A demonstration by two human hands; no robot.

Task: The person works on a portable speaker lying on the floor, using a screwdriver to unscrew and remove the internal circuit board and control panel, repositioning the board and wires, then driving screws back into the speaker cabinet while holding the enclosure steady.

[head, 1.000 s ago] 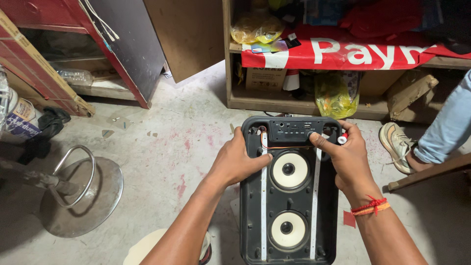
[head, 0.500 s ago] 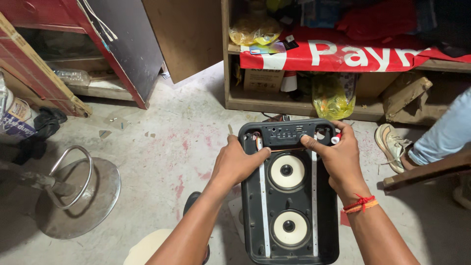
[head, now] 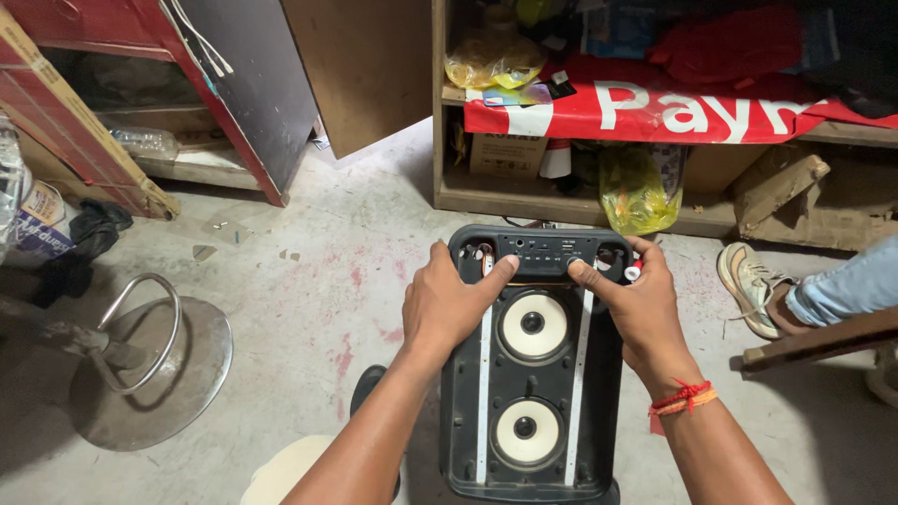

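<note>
While both hands grip the speaker (head: 533, 374), dusty concrete floor (head: 309, 281) surrounds it.

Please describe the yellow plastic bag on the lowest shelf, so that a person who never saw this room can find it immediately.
Look at the wooden shelf unit at the back, draped with a red banner. Under the banner, on the bottom shelf, the yellow plastic bag stands just beyond the top of the black speaker. Its neighbours are brown cardboard boxes; it alone is bright yellow, shiny and crumpled.

Stained concrete floor (head: 309, 271), black speaker (head: 533, 374), chrome stool base (head: 150, 374), sneaker (head: 748, 285)
</note>
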